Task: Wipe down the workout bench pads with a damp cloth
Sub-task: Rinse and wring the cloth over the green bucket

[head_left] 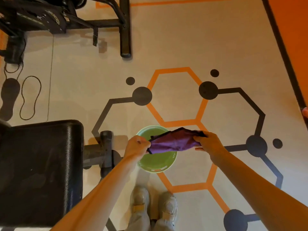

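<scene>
A purple cloth [175, 141] with a dark edge is stretched between both hands above a green bowl [156, 162] that stands on the floor. My left hand [137, 145] pinches the cloth's left end and my right hand [208, 142] grips its bunched right end. The black bench pad [40, 170] fills the lower left, to the left of my left forearm, with its dark metal frame [101, 152] between the pad and the bowl.
Another black exercise machine [123, 25] stands at the top left. A dark cord loop [30, 97] lies on the floor at the left. My two shoes [153, 202] are just below the bowl. An orange wall [293, 30] rises at the right.
</scene>
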The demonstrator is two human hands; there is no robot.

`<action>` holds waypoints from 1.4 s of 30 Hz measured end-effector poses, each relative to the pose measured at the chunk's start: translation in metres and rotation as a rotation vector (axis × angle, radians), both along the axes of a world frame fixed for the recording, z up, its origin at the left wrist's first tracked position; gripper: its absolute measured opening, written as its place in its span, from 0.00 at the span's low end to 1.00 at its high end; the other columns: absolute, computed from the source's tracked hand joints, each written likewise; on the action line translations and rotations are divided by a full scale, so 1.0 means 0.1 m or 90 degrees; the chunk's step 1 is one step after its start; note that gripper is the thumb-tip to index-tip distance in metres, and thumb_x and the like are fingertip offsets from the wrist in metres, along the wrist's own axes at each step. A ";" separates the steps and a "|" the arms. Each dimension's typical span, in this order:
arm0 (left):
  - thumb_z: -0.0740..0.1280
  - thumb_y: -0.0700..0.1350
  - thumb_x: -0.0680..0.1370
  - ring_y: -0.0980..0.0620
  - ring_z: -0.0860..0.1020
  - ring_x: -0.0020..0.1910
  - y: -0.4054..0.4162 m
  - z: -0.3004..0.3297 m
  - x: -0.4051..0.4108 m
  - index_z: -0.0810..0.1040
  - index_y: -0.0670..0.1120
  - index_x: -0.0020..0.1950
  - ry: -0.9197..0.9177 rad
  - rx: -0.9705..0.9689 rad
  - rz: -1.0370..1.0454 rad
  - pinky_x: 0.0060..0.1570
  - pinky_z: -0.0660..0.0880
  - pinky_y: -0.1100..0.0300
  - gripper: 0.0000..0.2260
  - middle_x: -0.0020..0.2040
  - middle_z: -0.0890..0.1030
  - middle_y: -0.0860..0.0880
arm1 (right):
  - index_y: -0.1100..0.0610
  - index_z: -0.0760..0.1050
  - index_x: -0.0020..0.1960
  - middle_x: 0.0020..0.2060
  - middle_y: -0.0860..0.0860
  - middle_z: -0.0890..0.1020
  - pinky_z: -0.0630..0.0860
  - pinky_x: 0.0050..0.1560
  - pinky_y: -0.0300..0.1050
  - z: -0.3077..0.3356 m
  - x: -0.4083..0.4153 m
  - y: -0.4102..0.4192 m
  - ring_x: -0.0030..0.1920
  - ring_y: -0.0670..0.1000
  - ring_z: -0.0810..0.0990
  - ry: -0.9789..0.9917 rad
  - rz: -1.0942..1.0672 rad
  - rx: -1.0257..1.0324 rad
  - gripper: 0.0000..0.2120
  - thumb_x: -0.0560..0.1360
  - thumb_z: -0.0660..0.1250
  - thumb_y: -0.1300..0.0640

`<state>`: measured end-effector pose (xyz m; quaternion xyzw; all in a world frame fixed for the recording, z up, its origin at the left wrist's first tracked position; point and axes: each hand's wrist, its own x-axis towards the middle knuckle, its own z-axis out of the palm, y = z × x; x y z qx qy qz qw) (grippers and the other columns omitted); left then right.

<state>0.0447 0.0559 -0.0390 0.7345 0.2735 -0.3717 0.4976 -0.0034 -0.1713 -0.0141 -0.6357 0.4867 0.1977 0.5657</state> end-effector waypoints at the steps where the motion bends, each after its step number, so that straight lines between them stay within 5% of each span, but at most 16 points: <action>1: 0.65 0.31 0.74 0.49 0.80 0.41 -0.02 -0.10 -0.01 0.74 0.45 0.40 0.015 -0.010 0.000 0.30 0.79 0.65 0.10 0.43 0.77 0.45 | 0.64 0.73 0.64 0.51 0.60 0.78 0.77 0.50 0.53 -0.13 -0.01 -0.02 0.48 0.59 0.77 0.006 0.004 -0.006 0.16 0.77 0.63 0.69; 6: 0.59 0.28 0.78 0.51 0.77 0.40 -0.06 -0.59 -0.07 0.74 0.50 0.48 0.118 -0.091 -0.015 0.35 0.80 0.63 0.16 0.47 0.74 0.43 | 0.64 0.73 0.64 0.50 0.58 0.77 0.77 0.50 0.52 -0.72 -0.06 -0.08 0.48 0.58 0.77 0.019 0.008 -0.024 0.16 0.76 0.64 0.68; 13: 0.68 0.38 0.77 0.58 0.74 0.41 -0.17 -1.12 -0.13 0.80 0.56 0.43 0.010 -0.068 -0.106 0.41 0.71 0.67 0.12 0.43 0.78 0.54 | 0.59 0.76 0.58 0.46 0.57 0.78 0.77 0.55 0.57 -1.37 -0.08 -0.12 0.46 0.57 0.76 0.017 0.013 -0.130 0.11 0.77 0.61 0.64; 20: 0.70 0.36 0.76 0.58 0.68 0.30 -0.37 -1.49 -0.13 0.83 0.47 0.47 -0.128 0.030 -0.049 0.26 0.65 0.74 0.06 0.32 0.73 0.55 | 0.60 0.80 0.57 0.43 0.55 0.79 0.71 0.41 0.47 -1.76 -0.13 -0.18 0.41 0.56 0.75 0.054 0.033 -0.246 0.12 0.74 0.69 0.59; 28: 0.67 0.35 0.77 0.56 0.75 0.46 -0.42 -1.81 -0.12 0.81 0.45 0.59 -0.133 0.046 -0.100 0.37 0.69 0.77 0.13 0.48 0.78 0.53 | 0.59 0.77 0.62 0.56 0.59 0.80 0.73 0.42 0.45 -2.16 -0.13 -0.12 0.45 0.57 0.78 0.119 0.050 -0.256 0.18 0.72 0.68 0.63; 33: 0.64 0.37 0.79 0.55 0.76 0.51 -0.37 -1.72 -0.16 0.79 0.48 0.63 -0.104 0.059 -0.120 0.48 0.68 0.67 0.14 0.56 0.77 0.53 | 0.57 0.74 0.64 0.60 0.56 0.77 0.72 0.42 0.43 -2.17 -0.18 -0.09 0.47 0.54 0.77 0.148 0.080 -0.242 0.18 0.74 0.67 0.63; 39: 0.62 0.37 0.80 0.55 0.76 0.51 -0.35 -1.42 -0.12 0.80 0.47 0.60 -0.105 0.058 -0.123 0.34 0.69 0.76 0.12 0.55 0.78 0.52 | 0.56 0.80 0.55 0.50 0.57 0.82 0.72 0.34 0.41 -1.87 -0.18 -0.15 0.46 0.56 0.80 0.144 0.096 -0.218 0.10 0.75 0.65 0.60; 42: 0.62 0.38 0.81 0.56 0.76 0.53 -0.35 -1.16 -0.14 0.80 0.47 0.60 -0.103 0.054 -0.143 0.37 0.68 0.77 0.12 0.56 0.80 0.51 | 0.56 0.81 0.48 0.43 0.57 0.84 0.74 0.34 0.41 -1.58 -0.20 -0.13 0.43 0.55 0.83 0.134 0.132 -0.178 0.08 0.75 0.64 0.60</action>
